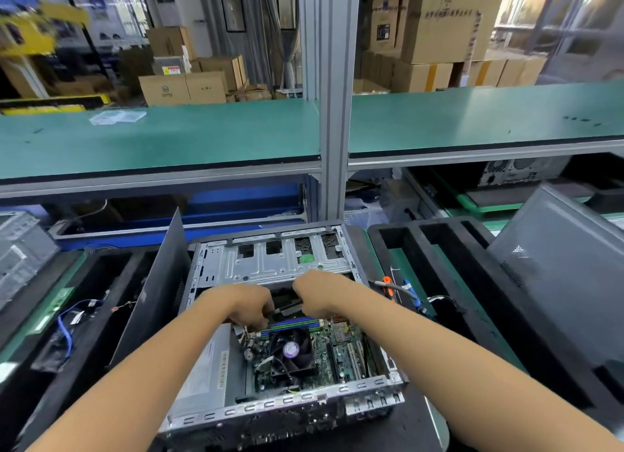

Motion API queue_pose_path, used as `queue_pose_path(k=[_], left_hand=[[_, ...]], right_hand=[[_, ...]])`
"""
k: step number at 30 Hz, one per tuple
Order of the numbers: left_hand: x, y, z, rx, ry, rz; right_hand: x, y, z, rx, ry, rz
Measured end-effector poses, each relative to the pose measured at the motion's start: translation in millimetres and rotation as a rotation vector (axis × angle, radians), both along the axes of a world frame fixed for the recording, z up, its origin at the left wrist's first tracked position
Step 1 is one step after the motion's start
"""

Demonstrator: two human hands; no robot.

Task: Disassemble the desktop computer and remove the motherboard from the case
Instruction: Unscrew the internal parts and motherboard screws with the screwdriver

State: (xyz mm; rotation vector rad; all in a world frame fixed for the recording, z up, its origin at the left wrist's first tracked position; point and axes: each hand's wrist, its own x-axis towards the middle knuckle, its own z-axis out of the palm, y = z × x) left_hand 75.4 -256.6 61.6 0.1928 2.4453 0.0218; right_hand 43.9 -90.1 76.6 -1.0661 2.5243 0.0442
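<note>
An open desktop case (283, 407) lies on its side in front of me. Inside it sits the green motherboard (341, 353) with a black CPU fan (290, 350) and blue memory slots (290, 324). A grey power supply (206, 367) fills the left side. The metal drive cage (270, 262) spans the far end. My left hand (250, 304) and my right hand (317, 294) both reach under the cage edge, fingers curled on a dark flat part (287, 308) between them. What that part is stays unclear.
A dark side panel (158, 282) leans upright at the case's left. Black foam trays (435, 249) flank both sides; the left one holds blue cables (66, 323). An orange-handled screwdriver (388, 286) lies right of the case. A grey case panel (567, 266) leans at far right.
</note>
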Motion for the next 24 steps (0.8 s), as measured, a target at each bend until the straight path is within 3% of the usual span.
queue_pose_path(k=[3, 7, 14, 18, 24], left_hand=[[-0.8, -1.0, 26.6, 0.024, 0.011, -0.029], [-10.3, 1.7, 53.2, 0.049, 0.189, -0.037], [-37.1, 19.7, 75.5, 0.272, 0.441, -0.029], [-56.7, 32.4, 74.9, 0.477, 0.567, 0.094], [-96.0, 80.2, 57.5, 0.642, 0.737, 0.159]], right_hand=[[-2.2, 6.5, 15.8, 0.000, -0.018, 0.030], [-1.7, 9.5, 26.2, -0.065, 0.015, 0.024], [-17.8, 21.4, 39.1, -0.394, -0.035, -0.197], [-34.1, 41.8, 43.5, -0.572, -0.109, -0.336], [-63.5, 75.0, 32.2, -0.714, -0.185, -0.582]])
